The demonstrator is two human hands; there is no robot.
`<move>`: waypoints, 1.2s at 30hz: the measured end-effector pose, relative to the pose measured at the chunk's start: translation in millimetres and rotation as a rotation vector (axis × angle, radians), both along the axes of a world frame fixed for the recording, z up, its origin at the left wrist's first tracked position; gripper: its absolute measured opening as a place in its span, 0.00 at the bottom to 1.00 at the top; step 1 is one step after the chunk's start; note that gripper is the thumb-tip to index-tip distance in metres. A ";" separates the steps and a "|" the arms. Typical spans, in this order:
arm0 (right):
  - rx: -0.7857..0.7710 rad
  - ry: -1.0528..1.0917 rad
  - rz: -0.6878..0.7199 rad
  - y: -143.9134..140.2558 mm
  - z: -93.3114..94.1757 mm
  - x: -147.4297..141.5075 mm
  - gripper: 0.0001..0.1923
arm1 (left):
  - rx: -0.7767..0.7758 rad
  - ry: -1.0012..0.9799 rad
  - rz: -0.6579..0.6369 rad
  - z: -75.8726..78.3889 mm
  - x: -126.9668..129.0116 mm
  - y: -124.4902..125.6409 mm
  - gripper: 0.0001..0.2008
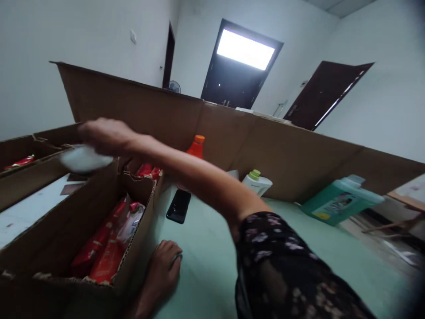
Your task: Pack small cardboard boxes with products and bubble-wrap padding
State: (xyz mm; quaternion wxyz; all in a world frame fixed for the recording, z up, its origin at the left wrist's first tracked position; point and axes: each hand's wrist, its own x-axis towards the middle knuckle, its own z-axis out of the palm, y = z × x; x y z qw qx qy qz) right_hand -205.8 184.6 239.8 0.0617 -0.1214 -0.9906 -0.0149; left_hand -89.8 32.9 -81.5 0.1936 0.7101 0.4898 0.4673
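Observation:
My right hand [102, 135] reaches across to the left on a floral-sleeved arm. It grips a blurred white object [84, 158] above the far edge of an open cardboard box [139, 239]. Red and orange packets [102, 252] and a clear wrapped one lie inside the box. My left hand [162, 268] rests flat on the green tabletop [212, 252] against the box's right side, holding nothing. More red packets [148, 169] sit in a box just behind.
A black phone [178, 206] lies on the table right of the boxes. An orange-capped bottle [196, 147], a white green-capped bottle [256, 181] and a teal jug [341, 201] stand along a tall cardboard wall [282, 150]. Another box [20, 161] is far left.

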 end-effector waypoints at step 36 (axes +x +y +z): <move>0.183 0.092 -0.382 68.5 -13.8 86.9 0.12 | 0.042 -0.053 0.124 -27.2 18.8 26.6 0.10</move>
